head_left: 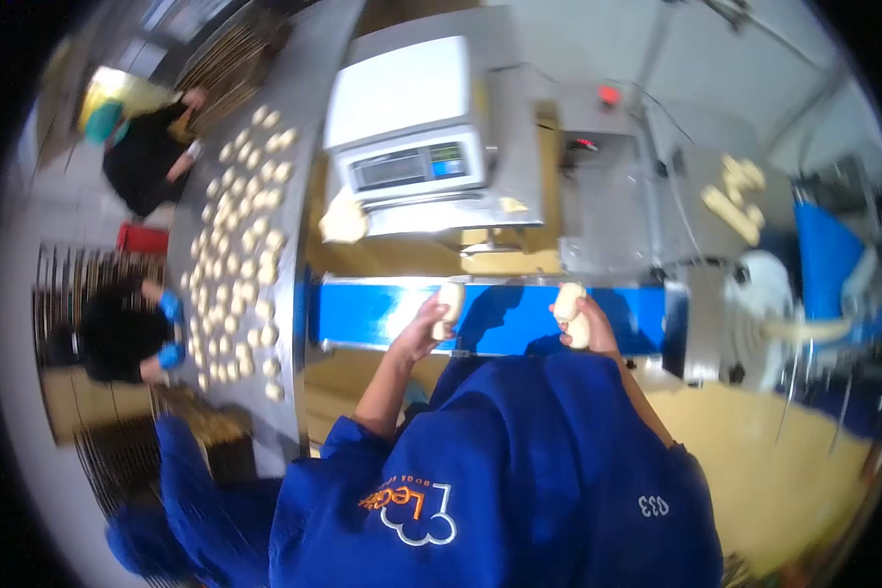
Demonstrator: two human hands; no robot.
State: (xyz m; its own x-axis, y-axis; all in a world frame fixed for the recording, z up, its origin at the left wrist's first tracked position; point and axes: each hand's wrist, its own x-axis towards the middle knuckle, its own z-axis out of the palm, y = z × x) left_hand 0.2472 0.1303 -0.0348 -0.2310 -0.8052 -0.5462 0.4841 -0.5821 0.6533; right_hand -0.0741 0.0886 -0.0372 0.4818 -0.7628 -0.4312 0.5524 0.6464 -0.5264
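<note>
My left hand [423, 329] is closed around a pale, smooth dough piece [450, 302] above the blue conveyor belt [363, 312]; part of the dough shows below my fingers too. Further along the belt, my right hand [595, 325] grips two pale dough pieces, an upper one [569, 297] and a lower one [578, 332]. Both hands are over the belt in front of my body, a stretch of blue belt between them. My fingers partly hide the dough.
Beyond the belt stands a white scale [402, 93], with a dough lump [344, 219] near it. Many dough balls cover the steel table [294, 245] on the left, where two people work. At the right are a machine with a blue part [825, 257] and more dough [731, 214].
</note>
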